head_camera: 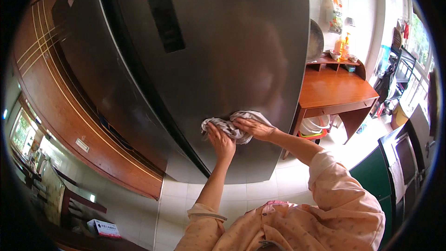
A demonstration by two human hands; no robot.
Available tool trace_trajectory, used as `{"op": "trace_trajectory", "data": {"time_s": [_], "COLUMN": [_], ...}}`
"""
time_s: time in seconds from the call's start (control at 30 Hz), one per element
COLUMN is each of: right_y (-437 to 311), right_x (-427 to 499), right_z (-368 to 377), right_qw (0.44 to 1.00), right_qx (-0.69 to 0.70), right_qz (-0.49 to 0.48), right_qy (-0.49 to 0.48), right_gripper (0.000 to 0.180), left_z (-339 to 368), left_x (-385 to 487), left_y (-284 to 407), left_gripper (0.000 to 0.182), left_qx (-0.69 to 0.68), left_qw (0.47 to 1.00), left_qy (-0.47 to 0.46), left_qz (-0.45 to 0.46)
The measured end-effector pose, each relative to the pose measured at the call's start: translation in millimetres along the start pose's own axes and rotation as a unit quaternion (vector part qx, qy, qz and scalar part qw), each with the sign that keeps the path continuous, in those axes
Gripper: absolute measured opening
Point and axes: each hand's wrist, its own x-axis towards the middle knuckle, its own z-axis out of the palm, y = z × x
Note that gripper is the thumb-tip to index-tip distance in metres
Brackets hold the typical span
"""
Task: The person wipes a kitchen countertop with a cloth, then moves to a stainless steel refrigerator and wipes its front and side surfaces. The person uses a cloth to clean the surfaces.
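Note:
A crumpled, light striped cloth (249,115) is pressed against the lower part of a dark grey refrigerator door (223,59). My left hand (220,141) lies on the cloth's left end, fingers pointing up and bent over it. On its right part rests my right hand (256,129), reaching in from the right with its fingers over the fabric. Both hands hold the cloth flat to the door, close beside each other. A dark display panel (164,14) is set in the door above. Left of the hands runs the dark gap (153,94) between the two doors.
To the right stands a wooden desk (338,87) with a pump bottle (345,47) on its shelf and white basins (315,124) beneath. A green cabinet (373,174) is at lower right. Wooden panelling (59,87) borders the left; a printed box (103,228) sits at lower left.

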Motion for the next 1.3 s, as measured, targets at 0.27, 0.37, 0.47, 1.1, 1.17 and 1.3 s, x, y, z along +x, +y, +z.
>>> {"op": "trace_trajectory", "data": {"time_s": [0.27, 0.37, 0.47, 1.1, 1.17, 1.3], "right_y": [36, 42, 42, 46, 52, 57], "right_x": [-71, -64, -50, 58, 68, 94], "right_z": [-132, -188, -250, -526, -547, -598], "right_qw": [0.972, 0.943, 0.899, 0.770, 0.764, 0.759], "right_qx": [-0.120, -0.130, -0.153, 0.135, 0.148, 0.138], "right_qz": [0.032, -0.006, -0.028, -0.206, -0.249, -0.297], "right_qy": [0.200, 0.307, 0.410, 0.589, 0.577, 0.563], "right_gripper": [0.058, 0.061, 0.061, 0.059, 0.060, 0.060], "left_z": [-3, -19, -45, -201, -210, -236], "left_x": [77, 122, 176, 414, 429, 461], "left_y": [133, 172, 211, 344, 350, 365], "left_gripper": [0.095, 0.091, 0.089, 0.086, 0.085, 0.079], "left_qx": [0.010, 0.042, 0.039, 0.147, 0.157, 0.199], "left_qw": [0.995, 0.986, 0.979, 0.916, 0.909, 0.902], "left_qy": [0.052, 0.071, 0.125, 0.270, 0.284, 0.277], "left_qz": [0.083, 0.145, 0.158, 0.257, 0.263, 0.267]}}
